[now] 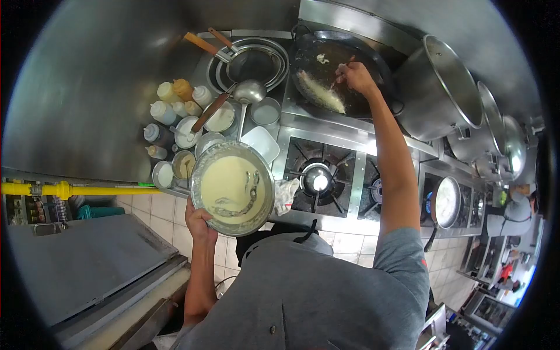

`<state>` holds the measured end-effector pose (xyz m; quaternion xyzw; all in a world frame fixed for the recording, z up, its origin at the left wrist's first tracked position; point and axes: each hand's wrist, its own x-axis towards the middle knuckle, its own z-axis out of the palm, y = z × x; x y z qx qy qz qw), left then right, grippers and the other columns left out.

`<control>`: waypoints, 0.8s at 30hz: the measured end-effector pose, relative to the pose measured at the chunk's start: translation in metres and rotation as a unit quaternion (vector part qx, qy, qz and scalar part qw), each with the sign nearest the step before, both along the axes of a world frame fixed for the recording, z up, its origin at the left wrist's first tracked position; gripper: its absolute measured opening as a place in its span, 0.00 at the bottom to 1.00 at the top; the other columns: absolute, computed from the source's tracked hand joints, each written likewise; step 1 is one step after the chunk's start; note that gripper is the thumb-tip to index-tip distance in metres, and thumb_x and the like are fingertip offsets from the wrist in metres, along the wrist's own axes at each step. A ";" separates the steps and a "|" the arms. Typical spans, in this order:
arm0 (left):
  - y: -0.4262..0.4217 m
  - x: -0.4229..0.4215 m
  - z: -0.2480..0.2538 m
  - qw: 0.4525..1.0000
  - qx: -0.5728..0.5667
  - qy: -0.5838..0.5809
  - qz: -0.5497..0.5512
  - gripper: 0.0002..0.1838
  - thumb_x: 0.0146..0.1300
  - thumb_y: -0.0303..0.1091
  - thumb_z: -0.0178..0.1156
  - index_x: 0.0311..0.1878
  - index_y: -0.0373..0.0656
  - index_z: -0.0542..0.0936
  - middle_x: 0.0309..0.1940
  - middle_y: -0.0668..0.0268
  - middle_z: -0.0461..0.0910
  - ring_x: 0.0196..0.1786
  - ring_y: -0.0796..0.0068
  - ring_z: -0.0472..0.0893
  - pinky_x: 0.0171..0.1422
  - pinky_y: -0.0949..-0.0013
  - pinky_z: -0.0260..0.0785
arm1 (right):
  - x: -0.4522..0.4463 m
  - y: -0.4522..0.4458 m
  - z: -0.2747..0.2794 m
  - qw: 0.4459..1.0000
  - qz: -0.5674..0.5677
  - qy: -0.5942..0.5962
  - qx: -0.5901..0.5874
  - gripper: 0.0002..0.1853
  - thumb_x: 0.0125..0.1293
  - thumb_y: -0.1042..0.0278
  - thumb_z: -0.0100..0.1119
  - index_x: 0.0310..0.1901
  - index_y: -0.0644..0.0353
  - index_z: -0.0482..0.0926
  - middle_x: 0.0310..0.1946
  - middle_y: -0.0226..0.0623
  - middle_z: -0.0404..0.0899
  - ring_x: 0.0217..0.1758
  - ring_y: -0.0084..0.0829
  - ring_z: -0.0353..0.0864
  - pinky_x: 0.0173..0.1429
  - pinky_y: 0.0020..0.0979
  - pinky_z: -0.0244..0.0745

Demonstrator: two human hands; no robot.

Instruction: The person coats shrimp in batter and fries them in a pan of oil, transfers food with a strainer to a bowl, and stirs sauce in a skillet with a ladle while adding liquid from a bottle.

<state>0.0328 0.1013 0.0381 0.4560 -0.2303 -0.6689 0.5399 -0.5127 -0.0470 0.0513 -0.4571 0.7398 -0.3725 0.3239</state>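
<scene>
A metal bowl of pale batter [230, 185] is held at its lower left rim by my left hand [201, 223], the thumb over the edge. Streaks mark the batter's surface. My right hand [353, 76] is over the large black wok [373, 58] at the back, its fingers closed around a thin utensil [333, 85], which is hard to make out. Just left of that hand, a long battered piece [321, 93] lies in the wok's dark oil, touching or close to the utensil's lower end. A small bit of batter [322, 59] floats further back.
Squeeze bottles [163, 112], small containers [266, 111], a ladle [249, 92] and strainers [255, 64] stand left of the wok. Gas burners [318, 177] are before me. Tall pots [437, 87] and a pan [447, 202] are at right. Another person [516, 213] is at far right.
</scene>
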 end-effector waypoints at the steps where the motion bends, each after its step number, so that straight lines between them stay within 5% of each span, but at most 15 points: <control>1: 0.000 -0.001 0.001 1.000 0.000 -0.007 0.001 0.42 0.35 0.16 0.47 0.65 0.30 0.66 0.54 0.52 0.78 0.56 0.54 0.82 0.66 0.59 0.75 | 0.000 0.000 -0.001 1.000 0.004 0.007 -0.008 0.19 0.70 0.59 0.53 0.36 0.69 0.85 0.26 0.38 0.87 0.25 0.29 0.81 0.34 0.32 0.75; 17: -0.002 0.002 -0.002 1.000 0.000 0.003 -0.002 0.44 0.35 0.16 0.47 0.67 0.31 0.66 0.54 0.52 0.78 0.56 0.55 0.82 0.66 0.60 0.75 | 0.001 0.007 -0.002 1.000 0.017 0.005 -0.026 0.19 0.72 0.58 0.54 0.38 0.69 0.84 0.26 0.38 0.86 0.24 0.27 0.80 0.29 0.30 0.74; 20: -0.006 0.007 -0.011 0.999 -0.018 -0.017 -0.035 0.47 0.37 0.19 0.48 0.71 0.33 0.63 0.60 0.49 0.75 0.62 0.50 0.79 0.70 0.53 0.74 | 0.002 0.007 0.001 0.999 0.020 0.015 -0.022 0.19 0.72 0.58 0.54 0.37 0.69 0.84 0.26 0.38 0.86 0.24 0.26 0.79 0.28 0.29 0.73; 24: -0.004 -0.002 0.001 1.000 -0.006 0.010 -0.023 0.45 0.36 0.16 0.47 0.68 0.31 0.64 0.55 0.52 0.78 0.57 0.55 0.81 0.66 0.60 0.75 | -0.004 0.003 -0.007 1.000 0.019 0.008 -0.009 0.20 0.72 0.56 0.54 0.38 0.69 0.84 0.27 0.39 0.87 0.26 0.29 0.82 0.32 0.33 0.76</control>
